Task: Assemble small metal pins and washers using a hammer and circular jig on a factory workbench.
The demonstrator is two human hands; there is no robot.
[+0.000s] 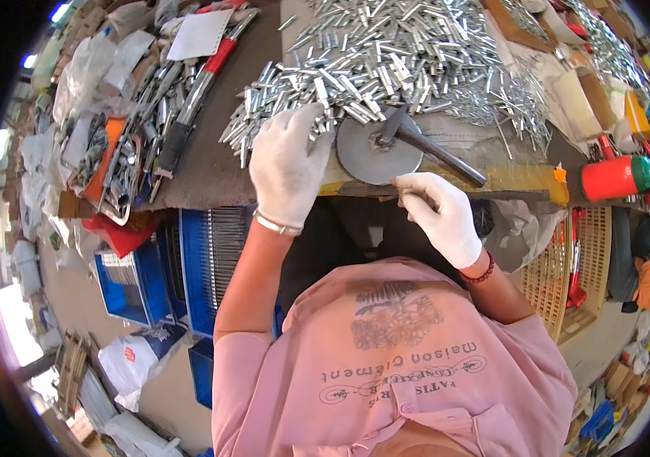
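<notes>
Round metal disc [367,158] taken as reference; it lies at the near edge of the table [204,174]. Heap of metal pins [386,65]: beyond the disc, spreading to both sides, its nearest pins reaching the disc's far rim. Hammer [438,155]: head over the disc, handle slanting off to the right and nearer the person.

Left hand [287,164], white glove: just left of the disc, at the heap's near edge. Fingers curled down among the pins; cannot tell whether one is gripped. Right hand [439,217], white glove: near side of the disc, slightly right. Thumb and forefinger narrow, tips close together beside the rim; cannot tell what, if anything, is between them.

Red can [613,179] with green end: well right of the disc. Blue crate [220,263]: below table level, left of the disc.
</notes>
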